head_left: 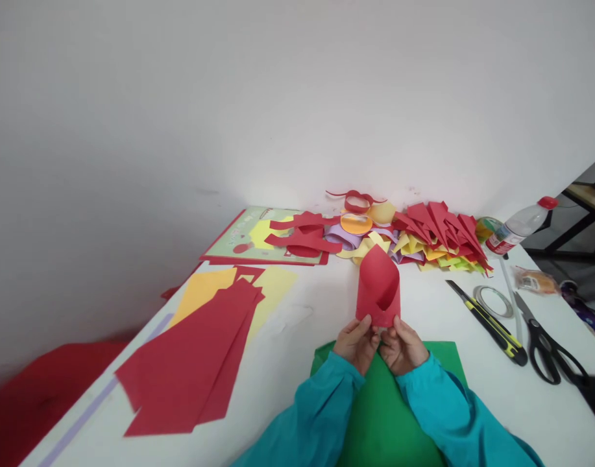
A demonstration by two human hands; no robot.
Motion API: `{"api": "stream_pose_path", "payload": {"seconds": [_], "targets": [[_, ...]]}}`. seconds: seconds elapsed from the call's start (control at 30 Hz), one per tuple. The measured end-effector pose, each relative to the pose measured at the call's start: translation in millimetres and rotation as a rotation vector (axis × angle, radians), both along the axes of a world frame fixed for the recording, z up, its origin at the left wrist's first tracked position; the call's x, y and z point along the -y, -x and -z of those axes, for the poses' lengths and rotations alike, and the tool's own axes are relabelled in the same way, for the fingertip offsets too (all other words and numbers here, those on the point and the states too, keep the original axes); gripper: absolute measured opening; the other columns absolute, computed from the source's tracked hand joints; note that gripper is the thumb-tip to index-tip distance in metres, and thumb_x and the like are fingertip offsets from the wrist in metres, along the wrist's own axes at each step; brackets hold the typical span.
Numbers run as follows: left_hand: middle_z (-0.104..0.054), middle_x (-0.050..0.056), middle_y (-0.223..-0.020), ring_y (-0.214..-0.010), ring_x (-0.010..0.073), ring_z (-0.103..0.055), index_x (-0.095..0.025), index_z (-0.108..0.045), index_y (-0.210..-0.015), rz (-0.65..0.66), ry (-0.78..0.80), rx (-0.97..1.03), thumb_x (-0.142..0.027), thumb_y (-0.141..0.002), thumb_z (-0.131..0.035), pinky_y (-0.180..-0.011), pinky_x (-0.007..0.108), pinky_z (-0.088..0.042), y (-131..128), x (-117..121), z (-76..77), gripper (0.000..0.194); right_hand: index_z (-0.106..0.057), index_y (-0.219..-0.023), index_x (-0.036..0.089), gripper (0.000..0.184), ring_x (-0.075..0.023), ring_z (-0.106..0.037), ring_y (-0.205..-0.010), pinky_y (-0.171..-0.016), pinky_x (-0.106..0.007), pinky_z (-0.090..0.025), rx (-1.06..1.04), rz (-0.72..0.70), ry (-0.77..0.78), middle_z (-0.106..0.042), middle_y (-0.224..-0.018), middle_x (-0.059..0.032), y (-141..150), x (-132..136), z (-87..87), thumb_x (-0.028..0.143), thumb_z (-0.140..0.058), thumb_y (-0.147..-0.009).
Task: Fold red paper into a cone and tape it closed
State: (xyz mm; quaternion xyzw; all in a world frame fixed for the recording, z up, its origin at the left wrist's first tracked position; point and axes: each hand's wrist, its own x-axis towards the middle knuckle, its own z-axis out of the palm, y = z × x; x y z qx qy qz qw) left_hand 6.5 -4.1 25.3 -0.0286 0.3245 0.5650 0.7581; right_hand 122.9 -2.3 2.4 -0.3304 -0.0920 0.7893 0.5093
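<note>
Both hands hold up a rolled red paper piece [379, 285], with a pointed top and a dark gap low on its front. My left hand [358, 344] pinches its lower left edge between thumb and fingers. On the lower right edge, my right hand [403, 345] has the same kind of pinch. The two hands almost touch below the paper, above a green sheet or cloth [389, 415]. Some fingers are hidden behind the paper and palms.
Red paper sheets [194, 363] lie at left. Behind are a booklet [243, 237], cut paper pieces [443, 233] and a tilted plastic bottle [521, 227]. A utility knife [492, 327], tape roll [493, 301] and black-handled scissors [545, 344] lie at right. A wall [297, 97] rises behind.
</note>
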Motion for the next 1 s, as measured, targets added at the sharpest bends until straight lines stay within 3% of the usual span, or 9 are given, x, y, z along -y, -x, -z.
{"api": "stream_pose_path", "payload": {"seconds": [0.17,0.4,0.5,0.63,0.73,0.83,0.93,1.0], "targets": [[-0.062,0.002,-0.053,-0.048,0.0069,-0.058,-0.01,-0.062,-0.064,0.02,0.046,0.053,-0.013,-0.082,-0.058,-0.044,0.013,-0.048,-1,2,-5.4,0.02,-0.055,-0.053,0.016,0.032,-0.0049,-0.042,-0.04,-0.035,-0.016,-0.031,-0.009,0.043,-0.023,-0.049,-0.044,0.0056,2,-2,-0.1,0.035,-0.081,-0.058],[-0.059,-0.001,-0.051,-0.046,0.0044,-0.056,-0.012,-0.058,-0.062,0.008,0.055,-0.026,-0.016,-0.081,-0.062,-0.046,0.011,-0.047,-2,1,-8.5,0.019,-0.058,-0.059,0.017,0.028,-0.0046,-0.044,-0.042,-0.035,-0.016,-0.034,-0.009,0.089,-0.032,-0.053,-0.05,0.0065,-3,-2,2.4,0.035,-0.08,-0.059],[-0.062,0.002,-0.057,-0.051,0.0064,-0.059,-0.011,-0.059,-0.066,0.081,0.036,-0.134,-0.021,-0.079,-0.064,-0.05,0.014,-0.049,0,0,-11.6,0.016,-0.057,-0.058,0.018,0.031,-0.0055,-0.045,-0.043,-0.037,-0.017,-0.037,0.055,-0.008,-0.095,-0.052,-0.049,0.0064,-13,-9,7.4,0.04,-0.079,-0.059],[-0.066,0.01,-0.064,-0.052,0.0162,-0.062,-0.01,-0.06,-0.071,0.233,-0.015,-0.436,-0.028,-0.062,-0.077,-0.048,0.027,-0.051,17,1,-16.0,0.026,-0.056,-0.058,0.018,0.032,-0.0067,-0.045,-0.044,-0.039,-0.019,-0.04,0.083,-0.043,-0.124,-0.047,-0.045,0.0063,-25,-13,9.1,0.043,-0.076,-0.063],[-0.067,0.008,-0.07,-0.053,0.018,-0.062,-0.014,-0.062,-0.077,0.247,-0.088,-0.794,-0.026,-0.051,-0.08,-0.049,0.03,-0.05,57,0,-22.7,0.033,-0.059,-0.063,0.018,0.028,-0.0061,-0.047,-0.045,-0.04,-0.018,-0.041,0.057,0.018,-0.094,-0.053,-0.049,0.0058,-29,-8,6.8,0.042,-0.075,-0.065],[-0.066,0.009,-0.084,-0.078,0.0236,-0.063,-0.017,-0.064,-0.074,0.173,-0.129,-1.24,-0.027,-0.049,-0.079,-0.068,0.034,-0.05,122,0,-32.8,0.031,-0.061,-0.067,0.018,0.023,-0.0059,-0.048,-0.044,-0.039,-0.019,-0.041,0.029,0.089,-0.02,-0.061,-0.057,0.0045,-28,-2,5.5,0.034,-0.077,-0.064],[-0.06,0.015,-0.107,-0.113,0.0376,-0.047,-0.016,-0.062,-0.082,0.083,-0.037,-1.668,-0.028,-0.048,-0.076,-0.091,0.045,-0.038,191,5,-38.9,0.039,-0.06,-0.068,0.017,0.021,-0.0059,-0.049,-0.044,-0.037,-0.018,-0.04,0.005,0.148,0.007,-0.064,-0.06,0.004,-29,2,5.9,0.025,-0.078,-0.062],[-0.055,0.02,-0.113,-0.121,0.0463,-0.035,-0.013,-0.061,-0.085,0.087,0.056,-1.882,-0.031,-0.047,-0.075,-0.094,0.051,-0.031,225,12,-37.2,0.045,-0.06,-0.069,0.018,0.022,-0.0057,-0.05,-0.044,-0.038,-0.018,-0.041,0.006,0.145,-0.012,-0.065,-0.06,0.0044,-32,3,5.9,0.025,-0.079,-0.061]]}}
